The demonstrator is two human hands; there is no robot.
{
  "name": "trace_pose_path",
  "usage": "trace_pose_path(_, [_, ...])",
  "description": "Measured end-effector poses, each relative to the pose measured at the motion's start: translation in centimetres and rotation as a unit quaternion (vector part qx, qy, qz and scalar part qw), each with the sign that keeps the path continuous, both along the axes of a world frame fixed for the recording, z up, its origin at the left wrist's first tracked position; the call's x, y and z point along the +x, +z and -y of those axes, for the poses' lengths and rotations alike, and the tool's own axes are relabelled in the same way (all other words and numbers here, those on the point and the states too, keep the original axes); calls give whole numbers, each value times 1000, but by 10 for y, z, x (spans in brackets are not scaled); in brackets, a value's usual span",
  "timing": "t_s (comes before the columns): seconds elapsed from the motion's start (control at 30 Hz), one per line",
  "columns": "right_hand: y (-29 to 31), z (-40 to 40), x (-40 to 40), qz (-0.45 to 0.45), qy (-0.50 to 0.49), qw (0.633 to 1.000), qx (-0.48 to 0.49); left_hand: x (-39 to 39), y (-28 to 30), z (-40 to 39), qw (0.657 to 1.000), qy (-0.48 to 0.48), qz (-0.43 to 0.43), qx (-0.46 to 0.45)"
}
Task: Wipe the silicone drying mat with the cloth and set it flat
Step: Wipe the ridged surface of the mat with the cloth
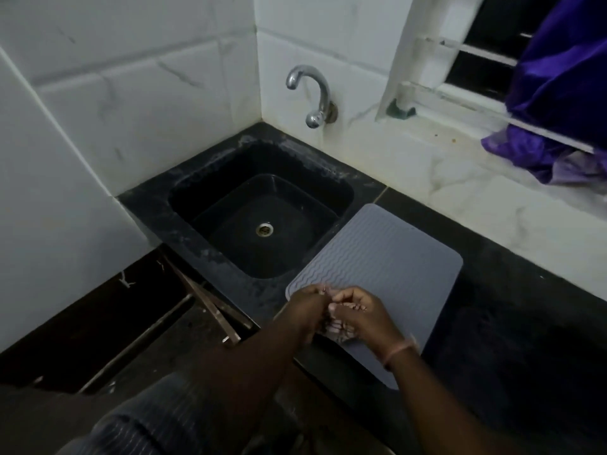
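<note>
One black sink (262, 205) holds nothing but its drain (264, 229). One grey mat (387, 257) lies flat on the counter (512, 290), at 3 o'clock of the sink. Two hands, left hand (307, 310) and right hand (358, 315), meet over its near edge with curled fingers; what they hold I cannot tell

The mat (381, 267) is laid flat on the counter (512, 310), at 3 o'clock of the sink (262, 208); the tap (312, 93) is mounted at 12 o'clock behind the sink.
</note>
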State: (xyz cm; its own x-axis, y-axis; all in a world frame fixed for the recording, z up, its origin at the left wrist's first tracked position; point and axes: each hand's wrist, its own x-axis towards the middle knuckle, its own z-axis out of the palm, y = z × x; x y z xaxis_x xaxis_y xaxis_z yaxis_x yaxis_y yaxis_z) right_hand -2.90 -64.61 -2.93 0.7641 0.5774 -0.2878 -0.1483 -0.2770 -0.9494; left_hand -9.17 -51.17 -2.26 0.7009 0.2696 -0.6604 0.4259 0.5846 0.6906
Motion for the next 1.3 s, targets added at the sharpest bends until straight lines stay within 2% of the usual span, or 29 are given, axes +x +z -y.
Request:
trace_pose_path(0.07, [-3,-8,3,124,38,989,-67,5,-15,-8,998,66,-7,2])
trace_pose_path(0.13, [2,-18,7,197,90,969,-119,8,-21,-17,994,111,-14,5])
trace_pose_path(0.23, [9,-43,5,213,176,949,-152,9,-23,-23,993,111,8,-32])
trace_pose_path(0.33, [-9,-53,8,274,164,929,-187,8,-23,-30,982,126,39,-135])
trace_pose_path(0.4, [-15,-57,11,270,133,933,-196,4,-23,-39,984,105,39,-138])
trace_pose_path(0.43, [-12,-59,13,276,113,932,-207,0,-26,-42,990,95,27,-103])
trace_pose_path(0.47, [-9,-61,16,287,97,927,-220,-1,-33,-46,996,82,8,-28])
trace_pose_path(0.5, [-7,-64,21,297,91,922,-233,-4,-45,-51,994,56,-17,93])
trace_pose_path(0.57, [-6,-74,30,326,101,902,-264,-13,-59,-59,937,-14,-76,342])
trace_pose_path(0.6, [-5,-80,32,342,118,889,-283,-17,-63,-62,909,-30,-92,406])
trace_pose_path(0.67, [-13,-91,31,373,172,861,-299,-20,-63,-67,879,-46,-88,467])
trace_pose_path(0.77, [-34,-104,24,408,239,829,-298,-15,-57,-76,862,-63,-94,494])
trace_pose_path(0.87, [-45,-108,25,429,308,794,-302,-9,-51,-79,868,-63,-114,480])
trace_pose_path(0.9, [-47,-105,27,418,315,798,-298,-7,-49,-80,871,-62,-119,472])
trace_pose_path(1.0, [-41,-101,32,370,269,851,-259,-2,-50,-81,870,-65,-137,468])
trace_pose_path(1.03, [-40,-104,32,375,255,855,-252,-1,-49,-81,870,-62,-143,467])
trace_pose_path(1.2, [-42,-120,32,396,243,844,-268,1,-48,-83,870,-48,-148,468])
trace_pose_path(1.3, [-44,-114,38,445,274,807,-277,3,-45,-89,865,-77,-151,473])
